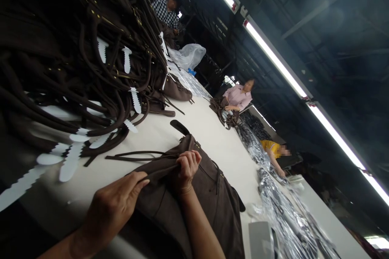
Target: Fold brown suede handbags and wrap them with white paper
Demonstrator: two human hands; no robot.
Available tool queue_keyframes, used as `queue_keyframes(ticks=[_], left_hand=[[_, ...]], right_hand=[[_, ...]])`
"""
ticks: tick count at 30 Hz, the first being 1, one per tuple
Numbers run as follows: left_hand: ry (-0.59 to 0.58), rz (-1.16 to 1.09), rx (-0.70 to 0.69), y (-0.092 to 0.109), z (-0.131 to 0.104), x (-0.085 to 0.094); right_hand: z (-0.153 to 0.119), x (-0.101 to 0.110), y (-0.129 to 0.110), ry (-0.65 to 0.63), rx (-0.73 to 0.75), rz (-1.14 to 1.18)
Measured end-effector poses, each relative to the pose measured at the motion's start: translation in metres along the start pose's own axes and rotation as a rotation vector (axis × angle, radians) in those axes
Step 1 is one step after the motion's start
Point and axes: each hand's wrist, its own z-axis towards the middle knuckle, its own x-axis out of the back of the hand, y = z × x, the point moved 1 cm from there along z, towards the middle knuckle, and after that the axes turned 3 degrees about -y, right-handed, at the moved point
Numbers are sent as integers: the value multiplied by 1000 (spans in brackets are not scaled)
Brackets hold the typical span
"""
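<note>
A dark brown bag point(209, 198) of soft, cloth-like or leather-like material lies on the pale table in front of me, with thin cords trailing from its upper side. My left hand point(114, 200) pinches the bag's near edge between thumb and fingers. Curled tightly, my right hand point(187, 168) grips the same bag farther along that edge, close to the cords point(139, 154). What lies inside the right fist is partly hidden by its fingers. Past the bag's far end a dark strap point(179, 126) rests on the table.
Brown bags point(121, 20) are heaped at left, their looped handles carrying white notched tags point(73, 158). Clear-wrapped items point(282, 206) line the table's right side, near a grey box-like object point(261, 238). People in pink point(238, 97), yellow point(270, 147) and checked point(165, 12) tops are beyond.
</note>
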Motion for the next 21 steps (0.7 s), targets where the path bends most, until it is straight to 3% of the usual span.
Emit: queue_keyframes(ticks=[4, 8, 11, 13, 16, 21], left_hand=[[-139, 127, 79, 11, 14, 1], [-341, 299, 92, 21, 33, -3], [-405, 279, 86, 19, 35, -9], [-373, 203, 62, 13, 27, -13], [-232, 97, -21, 5, 8, -16], [-85, 61, -121, 5, -12, -14]], right_hand=[[7, 5, 5, -110, 47, -32], [8, 8, 16, -323, 39, -28], [9, 10, 26, -525, -8, 33], [11, 10, 32, -662, -26, 64], [18, 7, 41, -842, -4, 69], [36, 1, 59, -1048, 109, -75]])
